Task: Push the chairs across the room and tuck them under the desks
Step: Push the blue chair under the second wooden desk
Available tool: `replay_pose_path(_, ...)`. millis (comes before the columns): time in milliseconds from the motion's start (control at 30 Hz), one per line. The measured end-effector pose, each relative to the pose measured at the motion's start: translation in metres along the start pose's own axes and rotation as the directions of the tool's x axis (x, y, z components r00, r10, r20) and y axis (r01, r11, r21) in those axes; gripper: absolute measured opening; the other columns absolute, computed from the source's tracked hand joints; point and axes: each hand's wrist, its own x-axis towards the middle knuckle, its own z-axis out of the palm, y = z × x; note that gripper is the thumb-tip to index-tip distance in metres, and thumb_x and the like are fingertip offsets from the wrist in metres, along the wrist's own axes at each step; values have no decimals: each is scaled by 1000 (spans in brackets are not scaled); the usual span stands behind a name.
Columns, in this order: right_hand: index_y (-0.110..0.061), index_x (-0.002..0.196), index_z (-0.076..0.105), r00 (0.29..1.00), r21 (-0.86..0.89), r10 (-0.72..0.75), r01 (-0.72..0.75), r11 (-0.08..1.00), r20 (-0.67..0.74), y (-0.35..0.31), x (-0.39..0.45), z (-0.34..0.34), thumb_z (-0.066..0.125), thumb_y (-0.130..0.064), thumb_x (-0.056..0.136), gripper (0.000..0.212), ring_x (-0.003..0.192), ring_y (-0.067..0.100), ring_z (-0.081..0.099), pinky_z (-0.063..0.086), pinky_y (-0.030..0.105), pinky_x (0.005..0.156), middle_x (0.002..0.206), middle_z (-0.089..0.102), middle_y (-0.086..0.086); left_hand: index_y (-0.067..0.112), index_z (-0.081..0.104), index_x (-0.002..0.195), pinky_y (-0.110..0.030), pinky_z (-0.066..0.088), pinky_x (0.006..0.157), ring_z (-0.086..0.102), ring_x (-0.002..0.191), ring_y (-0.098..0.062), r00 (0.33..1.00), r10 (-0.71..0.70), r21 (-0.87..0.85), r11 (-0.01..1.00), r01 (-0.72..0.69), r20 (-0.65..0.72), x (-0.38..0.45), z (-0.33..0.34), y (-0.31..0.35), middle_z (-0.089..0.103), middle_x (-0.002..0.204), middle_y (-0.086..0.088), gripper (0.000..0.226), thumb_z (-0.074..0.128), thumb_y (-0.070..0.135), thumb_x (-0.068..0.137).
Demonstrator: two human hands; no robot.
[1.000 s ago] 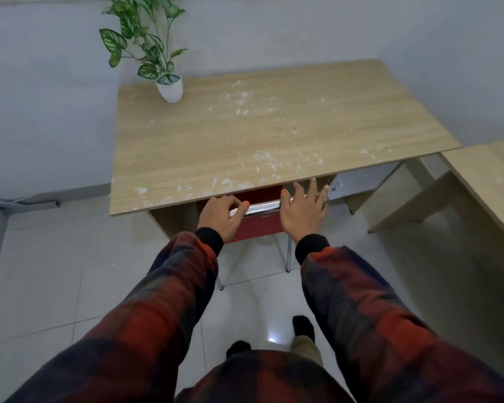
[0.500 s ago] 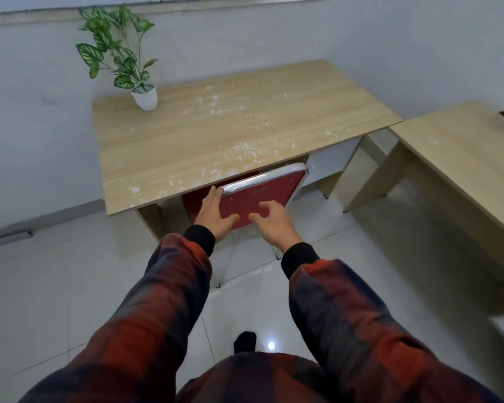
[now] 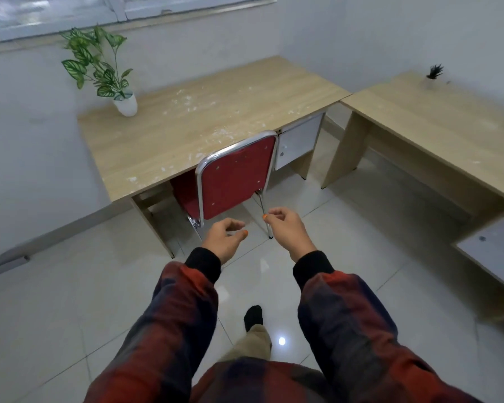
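My hands (image 3: 226, 238) (image 3: 287, 228) hang loosely curled, empty, with the chair (image 3: 234, 181) just ahead, seat under the desk (image 3: 186, 132).

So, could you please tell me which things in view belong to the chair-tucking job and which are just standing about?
Part of the job:
- red chair, seat under the desk
- left desk it is tucked under
- right desk
- left hand and right hand, both off the chair

Just there:
- leafy plant in white pot
- small dark plant
- white cabinet
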Motion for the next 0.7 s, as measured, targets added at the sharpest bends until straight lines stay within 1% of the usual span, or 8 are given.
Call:
replay_pose_path(67,-18,116,60,1000,16,-2,2,1000,-2,7,-18,5,62,-27,95,23,104,18,57,45,31,89,108,61,-2,11,64,110,-24,40,89,57,106,-15,1000,19,-1,1000,-19,-13,-20,-9,-4,62,112,-1,19,63,17,91)
replay_pose_path(133,-19,114,60,1000,41,-2,2,999,-3,9,-34,11,62,-26,95,20,103,17,58,47,32,90,103,60,-5,11,64,110,-23,39,88,57,105,-14,999,35,-6,999,-35,-9,-38,-16,-3,61,110,0,19,63,16,91)
replay_pose_path(267,-18,114,62,1000,64,-2,4,998,-24,9,-55,16,62,-27,95,22,103,16,57,48,33,90,103,59,-5,8,64,112,-20,36,86,55,103,-11,997,71,-4,997,-71,2,-58,-25,1,61,109,1,21,62,14,92)
replay_pose_path(367,-17,113,63,998,90,1,5,996,-69,9,-73,15,62,-27,95,21,99,15,57,47,31,85,101,59,-4,8,64,112,-17,38,81,55,101,-11,995,102,-16,995,-102,20,-68,-29,4,61,110,0,22,62,15,92)
replay_pose_path(433,-16,112,65,990,110,-1,17,994,-143,13,-92,18,62,-26,94,21,95,16,57,46,31,83,97,59,-4,8,64,111,-15,39,75,57,100,-12,989,135,-26,991,-134,63,-78,-33,1,62,110,-1,21,62,15,92)
replay_pose_path(500,-16,107,66,978,136,14,15,991,-208,16,-110,25,61,-26,94,18,95,18,58,47,32,84,96,61,-4,7,64,112,-13,40,71,57,97,-12,982,149,-30,989,-146,112,-91,-36,-6,62,110,-2,21,62,14,92)
replay_pose_path(600,-18,100,66,965,173,65,-21,985,-252,25,-143,49,61,-27,93,13,99,21,61,49,33,87,101,64,-1,8,65,111,-20,43,76,58,95,-12,973,136,-35,991,-132,187,-119,-47,-24,62,107,-1,21,63,14,91)
replay_pose_path(700,-20,99,67,972,160,97,-63,985,-212,40,-180,88,61,-28,93,11,100,22,63,51,36,90,106,67,3,12,65,105,-26,47,77,60,95,-16,971,106,-67,993,-94,212,-145,-69,-61,63,104,0,15,64,14,91)
